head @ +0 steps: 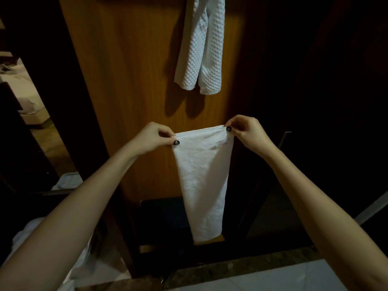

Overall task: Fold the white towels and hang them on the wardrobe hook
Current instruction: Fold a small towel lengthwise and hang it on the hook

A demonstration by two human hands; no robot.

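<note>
A smooth white towel [204, 177] hangs straight down in front of the wooden wardrobe panel [134, 85], folded into a long narrow strip. My left hand [154, 137] pinches its upper left corner. My right hand [244, 129] pinches its upper right corner, so the top edge is stretched level between them. A small label shows near the right corner. Higher on the panel a white waffle-weave towel [200, 49] hangs doubled over; the hook that bears it is out of view above the frame.
More white cloth [69, 181] lies low at the left, and another white heap [25, 234] sits by my left forearm. A dark stool or box [161, 219] stands under the held towel. To the right is a dark open wardrobe bay; pale floor tiles [262, 278] lie below.
</note>
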